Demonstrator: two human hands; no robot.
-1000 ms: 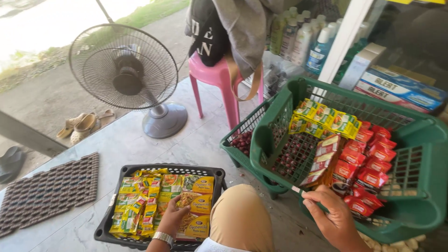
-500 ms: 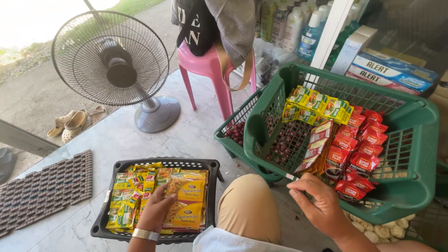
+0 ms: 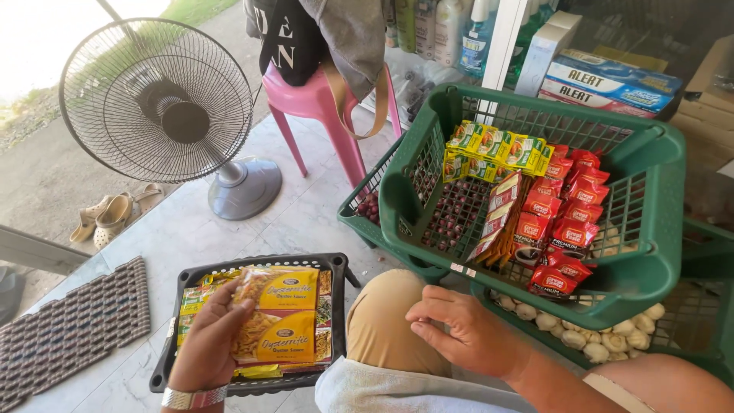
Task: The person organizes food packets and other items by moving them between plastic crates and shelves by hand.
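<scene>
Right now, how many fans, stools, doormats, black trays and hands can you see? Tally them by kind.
Fan: 1
Pink stool: 1
Doormat: 1
Black tray: 1
Hands: 2, the left hand holding a yellow packet, the right hand empty
Total: 6

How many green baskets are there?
3, perhaps more hidden. The top basket holds sachets; a second sits beneath it at left, holding small dark bulbs; a third lies beneath at right, holding garlic.
</scene>
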